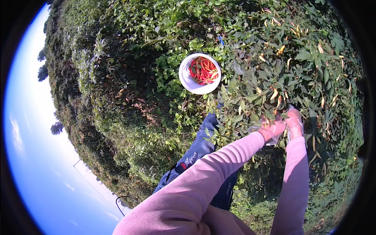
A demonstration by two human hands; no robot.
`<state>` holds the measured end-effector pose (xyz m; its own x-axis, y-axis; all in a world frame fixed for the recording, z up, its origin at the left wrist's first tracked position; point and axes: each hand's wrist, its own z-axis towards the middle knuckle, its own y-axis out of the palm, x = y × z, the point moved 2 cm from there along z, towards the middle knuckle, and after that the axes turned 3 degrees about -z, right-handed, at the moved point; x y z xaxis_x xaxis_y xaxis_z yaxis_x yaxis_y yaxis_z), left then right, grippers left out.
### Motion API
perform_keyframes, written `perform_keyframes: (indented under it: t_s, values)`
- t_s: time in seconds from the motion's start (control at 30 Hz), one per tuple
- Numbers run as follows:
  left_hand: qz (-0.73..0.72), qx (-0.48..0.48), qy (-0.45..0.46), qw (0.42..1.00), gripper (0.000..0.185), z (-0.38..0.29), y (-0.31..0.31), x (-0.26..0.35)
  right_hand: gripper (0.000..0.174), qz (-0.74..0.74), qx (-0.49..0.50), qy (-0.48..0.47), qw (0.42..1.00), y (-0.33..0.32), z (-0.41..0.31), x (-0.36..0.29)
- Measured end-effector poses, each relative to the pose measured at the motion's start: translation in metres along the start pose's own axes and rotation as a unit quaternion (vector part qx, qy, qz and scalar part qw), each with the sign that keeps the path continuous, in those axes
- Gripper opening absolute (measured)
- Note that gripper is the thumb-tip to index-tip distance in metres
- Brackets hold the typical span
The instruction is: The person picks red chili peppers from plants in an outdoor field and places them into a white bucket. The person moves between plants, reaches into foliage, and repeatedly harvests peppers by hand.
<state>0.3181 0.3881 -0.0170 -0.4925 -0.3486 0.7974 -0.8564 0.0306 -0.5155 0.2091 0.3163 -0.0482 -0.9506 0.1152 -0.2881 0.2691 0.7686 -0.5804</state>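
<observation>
Both hands wear thin clear plastic gloves and reach into a leafy pepper plant. My left hand (272,128) is among the leaves just below some pale orange peppers (274,94); its fingers are partly hidden. Close beside it on the right, my right hand (294,121) has its fingertips in the foliage. Whether either hand holds a pepper or stem cannot be told. A round white bucket (185,77), partly filled with red chili peppers (202,70) and a few green bits, stands up and left of the hands.
Pepper plants with many pale yellow and orange peppers (322,101) spread to the right. Low green plants (164,73) surround the bucket. A small blue thing (221,40) lies above it. My legs in blue jeans (202,141) stand among the plants, left of the hands.
</observation>
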Motion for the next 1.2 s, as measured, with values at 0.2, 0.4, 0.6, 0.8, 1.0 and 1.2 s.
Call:
perform_keyframes:
  t_s: [0.2, 0.4, 0.6, 0.8, 1.0, 1.2]
  values:
    - [0.228, -0.154, 0.040, 0.961, 0.022, -0.031, -0.041, 0.018, 0.031, 0.172, -0.020, 0.017, 0.985, 0.029, -0.001, -0.008]
    - [0.073, 0.002, -0.011, 0.997, 0.021, -0.042, -0.078, 0.040, 0.031, 0.184, 0.053, 0.224, 0.956, -0.008, -0.007, -0.006]
    - [-0.474, -0.008, -0.415, 0.777, 0.027, -0.022, -0.048, -0.013, 0.043, 0.293, 0.000, 0.191, 0.937, -0.024, -0.022, -0.043]
    - [-0.586, -0.044, -0.415, 0.695, 0.004, 0.006, -0.036, -0.014, 0.053, 0.484, -0.145, -0.003, 0.863, -0.053, -0.068, -0.037]
    - [-0.409, -0.051, -0.481, 0.774, 0.030, 0.017, -0.017, -0.017, 0.028, 0.385, -0.005, -0.005, 0.923, -0.048, -0.065, -0.026]
    - [-0.052, -0.210, -0.404, 0.889, 0.023, 0.022, -0.035, -0.012, 0.016, 0.238, 0.017, -0.040, 0.970, -0.030, -0.050, -0.021]
